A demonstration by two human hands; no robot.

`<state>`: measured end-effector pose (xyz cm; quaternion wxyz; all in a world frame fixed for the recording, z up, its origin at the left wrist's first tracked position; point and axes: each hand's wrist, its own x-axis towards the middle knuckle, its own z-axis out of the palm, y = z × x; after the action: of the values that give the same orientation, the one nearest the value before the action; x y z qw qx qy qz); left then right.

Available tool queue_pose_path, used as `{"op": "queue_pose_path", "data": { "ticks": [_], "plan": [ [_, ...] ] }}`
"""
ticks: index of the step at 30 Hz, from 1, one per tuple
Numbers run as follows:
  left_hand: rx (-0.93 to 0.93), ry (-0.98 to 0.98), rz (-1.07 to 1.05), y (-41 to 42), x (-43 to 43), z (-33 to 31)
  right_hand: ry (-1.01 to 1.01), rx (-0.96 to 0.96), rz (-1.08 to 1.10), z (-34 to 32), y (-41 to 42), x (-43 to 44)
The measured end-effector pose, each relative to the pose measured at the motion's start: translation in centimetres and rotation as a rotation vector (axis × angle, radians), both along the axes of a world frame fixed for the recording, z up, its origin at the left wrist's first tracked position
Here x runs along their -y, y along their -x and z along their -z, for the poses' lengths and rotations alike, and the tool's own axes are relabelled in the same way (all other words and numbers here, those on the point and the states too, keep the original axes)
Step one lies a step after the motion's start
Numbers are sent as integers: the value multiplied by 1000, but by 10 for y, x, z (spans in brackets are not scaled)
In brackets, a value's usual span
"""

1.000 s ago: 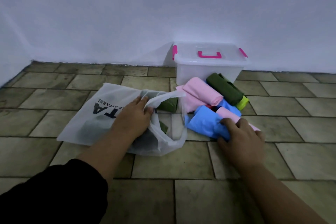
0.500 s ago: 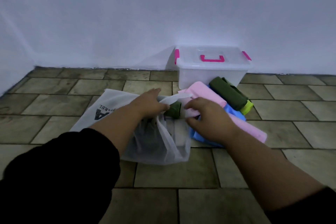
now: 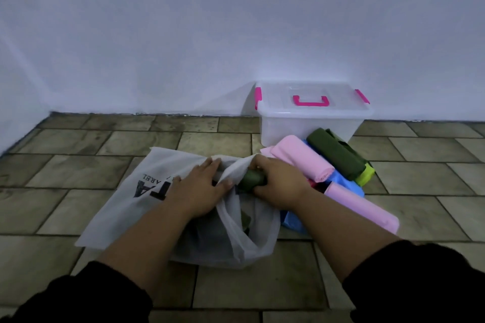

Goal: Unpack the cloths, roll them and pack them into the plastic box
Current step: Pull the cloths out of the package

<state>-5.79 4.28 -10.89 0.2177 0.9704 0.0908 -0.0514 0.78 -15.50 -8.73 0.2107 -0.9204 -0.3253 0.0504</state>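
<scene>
Got plastic box [image 3: 309,126] hard against the wall [image 3: 183,34], lid [image 3: 273,103] on, pink handle [image 3: 311,101] on top, pink latches [image 3: 258,97] at both ends. Using the box as reference throughout.

Directly in front of the box, up against its front: pile of rolled cloths [image 3: 325,165]. Pink roll [image 3: 299,158] by the box's front left corner, dark green roll [image 3: 336,155] just right of it. Lime cloth [image 3: 366,177] tucked under the dark green roll's near end. Blue cloth [image 3: 343,181] under those, further from the box. Second pink roll [image 3: 362,210] furthest out on that side, flat on the floor tiles [image 3: 78,165]. Sliver of red [image 3: 312,183] between pink and blue, too small to identify.

Front-left of the box, further out than the pile: white bag [image 3: 126,204] with black lettering, lying on the tiles, mouth toward the pile. Dark contents showing through the fabric; can't tell what.

Right hand [image 3: 278,183] at the bag mouth, in front of the box's left corner: fingers and thumb wrapped round a small dark green cloth [image 3: 252,179], rolled, partly out of the bag.

Left hand [image 3: 199,189] further left of the box, on top of the bag: fingers straight and spread, palm down, pressing the fabric. Thumb by the bag's handle loop [image 3: 233,170]; can't tell whether pinching it.

Black sleeves [image 3: 420,283] on both arms, furthest from the box.
</scene>
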Motion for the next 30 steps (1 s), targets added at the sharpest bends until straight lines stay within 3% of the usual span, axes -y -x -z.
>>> {"op": "queue_pose_path", "data": {
  "ticks": [5,12,14,21,24,26,28,30],
  "plan": [
    [-4,130,-59,8,1,10,-243,-72,153,-29,5,61],
    [11,85,-89,9,5,10,-601,-109,428,-50,-10,143],
    [12,79,-96,9,5,10,-638,-36,559,-42,-17,144],
    [48,-103,-133,23,17,0,-136,212,630,-14,-13,102],
    [-50,-60,-59,33,25,3,-222,390,512,-17,13,79],
    [-64,-37,-44,37,21,2,-285,207,265,-22,36,56],
    [-50,-8,-57,41,15,0,-126,-98,38,-23,57,35],
    [-23,24,-63,45,11,0,11,-201,-85,-19,67,21]
  ]
}}
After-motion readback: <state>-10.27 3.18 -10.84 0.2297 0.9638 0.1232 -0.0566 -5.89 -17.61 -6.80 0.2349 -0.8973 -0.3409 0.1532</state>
